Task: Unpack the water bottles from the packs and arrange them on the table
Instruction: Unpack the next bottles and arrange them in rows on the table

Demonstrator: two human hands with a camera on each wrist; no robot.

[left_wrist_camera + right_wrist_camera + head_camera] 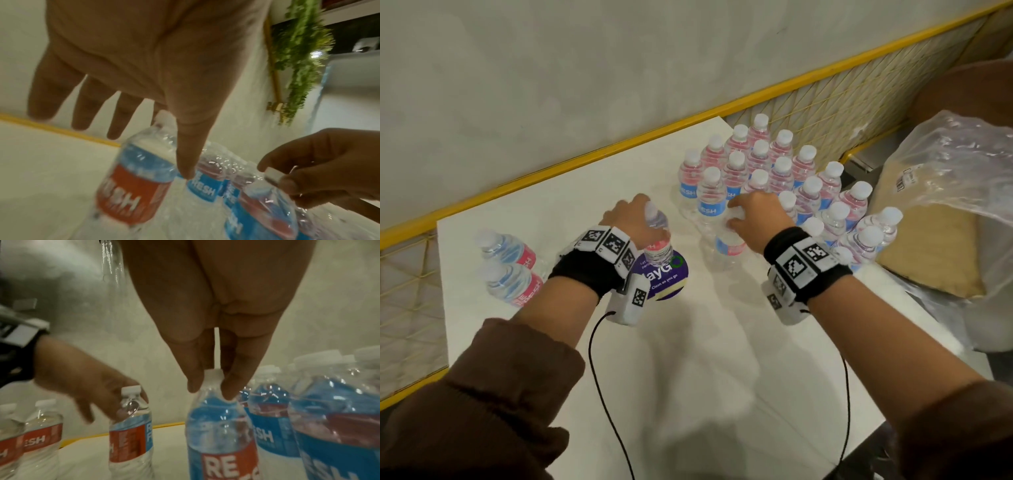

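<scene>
My left hand (626, 216) pinches the neck of a water bottle (659, 240) between thumb and index finger, the other fingers (86, 105) spread straight. The base of that bottle (135, 186) is over a purple round sticker (671, 277). My right hand (755, 212) pinches the white cap (213, 374) of a second bottle (220, 434) standing at the near-left edge of a cluster of several upright bottles (780, 168). Two more bottles (508, 263) stand near the white table's (688, 359) left edge.
A crumpled clear plastic bag (955, 178) and a brown pack (928, 253) lie at the table's right edge. A yellow wire fence (825, 99) runs behind the table along a pale wall. Cables hang from both wristbands across the near part of the table.
</scene>
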